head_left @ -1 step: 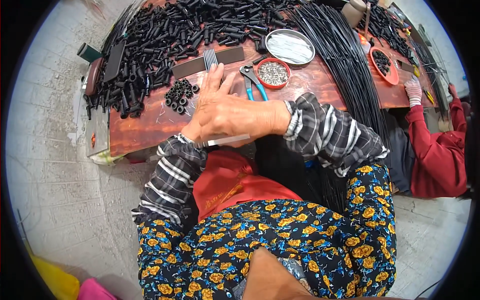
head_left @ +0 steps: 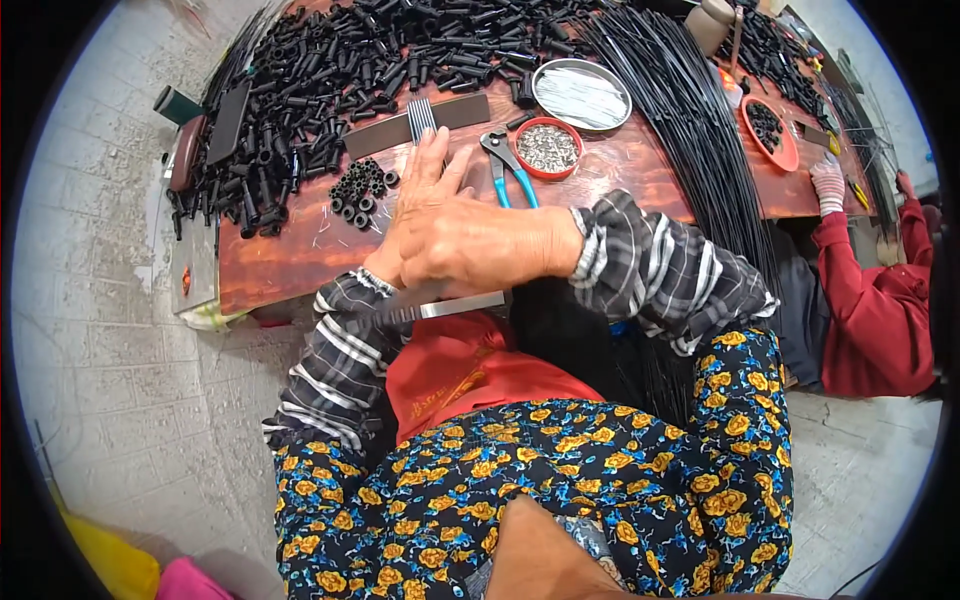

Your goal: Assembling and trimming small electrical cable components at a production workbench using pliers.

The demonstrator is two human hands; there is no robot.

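Right hand (head_left: 470,245) across left hand (head_left: 416,200), grips untellable (overlap in the way) — metal strip (head_left: 462,305) below, fork (head_left: 421,116), pliers (head_left: 497,150) beyond.

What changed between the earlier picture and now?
The pale strip moved toward the person's body; which hand holds it is unclear. No grasp or release shows. The right hand stays over the left hand; the fork, pliers and red dish stayed put.
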